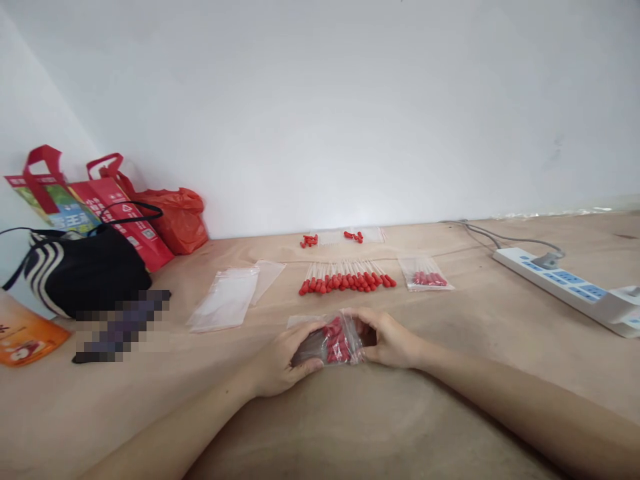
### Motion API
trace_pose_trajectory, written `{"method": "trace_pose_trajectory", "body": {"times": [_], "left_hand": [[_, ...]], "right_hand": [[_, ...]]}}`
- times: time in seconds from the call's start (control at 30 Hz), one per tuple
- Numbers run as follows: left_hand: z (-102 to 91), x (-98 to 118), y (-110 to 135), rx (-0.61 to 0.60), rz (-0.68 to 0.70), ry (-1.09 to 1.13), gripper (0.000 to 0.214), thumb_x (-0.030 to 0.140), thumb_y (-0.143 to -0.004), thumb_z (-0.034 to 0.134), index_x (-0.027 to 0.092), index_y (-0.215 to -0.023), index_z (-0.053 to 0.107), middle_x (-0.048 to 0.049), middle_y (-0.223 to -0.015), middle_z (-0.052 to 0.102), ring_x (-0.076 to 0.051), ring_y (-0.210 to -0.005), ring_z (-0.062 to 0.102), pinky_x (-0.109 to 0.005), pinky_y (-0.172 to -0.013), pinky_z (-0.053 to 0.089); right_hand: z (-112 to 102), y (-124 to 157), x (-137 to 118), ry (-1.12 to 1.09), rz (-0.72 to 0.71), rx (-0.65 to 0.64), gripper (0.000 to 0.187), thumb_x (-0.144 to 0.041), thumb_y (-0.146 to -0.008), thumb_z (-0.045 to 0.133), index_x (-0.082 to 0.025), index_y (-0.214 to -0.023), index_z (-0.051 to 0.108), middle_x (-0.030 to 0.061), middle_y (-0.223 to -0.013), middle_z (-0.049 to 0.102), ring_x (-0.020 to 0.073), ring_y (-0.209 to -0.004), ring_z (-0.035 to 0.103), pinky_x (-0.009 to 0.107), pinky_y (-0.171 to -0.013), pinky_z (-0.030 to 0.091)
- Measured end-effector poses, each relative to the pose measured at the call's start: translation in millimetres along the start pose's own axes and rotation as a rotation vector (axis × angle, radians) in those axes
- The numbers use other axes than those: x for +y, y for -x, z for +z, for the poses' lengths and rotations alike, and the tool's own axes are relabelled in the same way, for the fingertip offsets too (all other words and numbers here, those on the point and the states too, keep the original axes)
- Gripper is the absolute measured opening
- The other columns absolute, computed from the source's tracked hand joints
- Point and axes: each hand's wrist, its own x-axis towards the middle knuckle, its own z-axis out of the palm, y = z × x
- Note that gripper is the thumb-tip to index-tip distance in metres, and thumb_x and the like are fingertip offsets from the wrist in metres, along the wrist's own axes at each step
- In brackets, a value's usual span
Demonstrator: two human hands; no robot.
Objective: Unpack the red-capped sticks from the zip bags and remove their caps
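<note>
Between my hands, low over the wooden surface, is a clear plastic bag [337, 343] with several red-tipped pieces inside. My left hand [287, 359] grips its left end, thumb in front and fingers behind. At the right end, my right hand [387, 339] pinches the bag's edge. Just beyond lies a row of white sticks with red tips [345, 281], tips toward me. A filled clear bag [427, 273] rests to the right of that row. Flat clear bags [227, 299] are stacked to the left.
Loose red pieces [309, 241] and another clear bag [373, 235] lie by the wall. On the right is a white power strip [565, 283] with a grey cable. A black bag [90, 270], red carrier bags [173, 217] and an orange pouch [27, 330] crowd the left.
</note>
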Motion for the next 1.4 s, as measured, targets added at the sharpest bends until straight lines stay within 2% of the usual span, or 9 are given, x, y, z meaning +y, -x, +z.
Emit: {"method": "trace_pose_trajectory", "body": {"times": [0.07,0.13,0.37,0.6,0.83,1.0,1.13,1.3,1.4], "left_hand": [[-0.2,0.7,-0.5,0.009,0.002,-0.008,0.050,0.035,-0.081,0.048,0.024,-0.126,0.031,-0.0078,-0.126,0.045,-0.022,-0.110,0.045,-0.039,-0.092,0.038],[-0.1,1.1,-0.7,0.016,0.000,-0.018,0.049,0.035,-0.081,0.048,0.023,-0.126,0.032,-0.0081,-0.125,0.046,-0.021,-0.111,0.045,-0.039,-0.092,0.038],[0.4,3.3,-0.1,0.027,-0.014,-0.022,0.045,0.034,-0.083,0.046,0.023,-0.124,0.034,-0.0074,-0.124,0.047,-0.020,-0.110,0.046,-0.038,-0.092,0.038],[1.3,3.3,-0.5,0.035,-0.030,-0.013,0.045,0.035,-0.083,0.046,0.024,-0.125,0.034,-0.0070,-0.123,0.048,-0.020,-0.108,0.047,-0.038,-0.091,0.039],[1.5,1.4,-0.8,0.034,-0.005,-0.031,0.044,0.033,-0.083,0.046,0.025,-0.125,0.033,-0.0062,-0.123,0.047,-0.020,-0.109,0.046,-0.037,-0.092,0.038],[2.1,1.3,-0.8,0.033,-0.023,-0.034,0.042,0.033,-0.084,0.045,0.024,-0.123,0.035,-0.0058,-0.122,0.049,-0.019,-0.107,0.048,-0.036,-0.091,0.039],[0.9,2.5,-0.7,0.020,-0.029,-0.026,0.041,0.033,-0.084,0.044,0.026,-0.124,0.035,-0.0046,-0.125,0.047,-0.019,-0.111,0.045,-0.036,-0.092,0.038],[0.4,2.6,-0.7,0.008,-0.047,-0.022,0.041,0.035,-0.084,0.043,0.025,-0.124,0.035,-0.0051,-0.126,0.046,-0.020,-0.111,0.045,-0.037,-0.092,0.038],[1.5,1.0,-0.4,0.002,-0.072,-0.015,0.042,0.037,-0.084,0.043,0.026,-0.124,0.036,-0.0045,-0.127,0.045,-0.020,-0.112,0.044,-0.036,-0.094,0.037]], "right_hand": [[-0.7,-0.2,1.0,0.069,-0.074,0.008,0.059,-0.030,-0.065,0.067,-0.019,-0.119,0.046,0.0083,-0.105,0.056,0.0181,-0.092,0.052,0.032,-0.079,0.042],[-2.6,-1.6,-0.7,0.118,-0.094,-0.006,0.049,-0.033,-0.066,0.067,-0.019,-0.111,0.053,0.0085,-0.104,0.057,0.0190,-0.095,0.051,0.034,-0.083,0.040],[-3.4,-5.9,-13.1,0.148,0.040,-0.007,0.028,-0.038,-0.064,0.067,-0.017,-0.082,0.061,0.0023,-0.078,0.060,0.0143,-0.073,0.050,0.027,-0.068,0.041],[2.7,-8.3,-13.3,0.141,0.131,-0.005,0.031,-0.030,-0.056,0.071,-0.017,-0.080,0.057,0.0007,-0.074,0.056,0.0132,-0.070,0.050,0.025,-0.063,0.040],[4.5,-8.0,-18.0,0.223,0.075,0.002,0.028,-0.027,-0.054,0.069,-0.017,-0.074,0.052,-0.0013,-0.069,0.055,0.0127,-0.067,0.049,0.026,-0.064,0.038],[6.9,-6.8,-14.8,-0.004,0.070,-0.081,0.018,-0.020,-0.061,0.062,-0.017,-0.074,0.051,-0.0057,-0.060,0.050,0.0061,-0.052,0.044,0.018,-0.050,0.034],[1.0,-6.1,-5.4,-0.191,0.149,-0.070,0.018,-0.016,-0.060,0.061,-0.016,-0.074,0.051,-0.0071,-0.057,0.046,0.0043,-0.048,0.040,0.017,-0.045,0.031],[-11.4,-2.1,7.7,-0.503,0.337,-0.093,0.029,-0.009,-0.055,0.062,-0.017,-0.078,0.046,-0.0060,-0.063,0.051,0.0052,-0.054,0.046,0.018,-0.050,0.037],[-9.9,-0.3,8.0,-0.702,0.362,-0.120,0.040,-0.011,-0.051,0.069,-0.018,-0.082,0.045,-0.0046,-0.072,0.055,0.0058,-0.061,0.052,0.020,-0.058,0.042]]}}
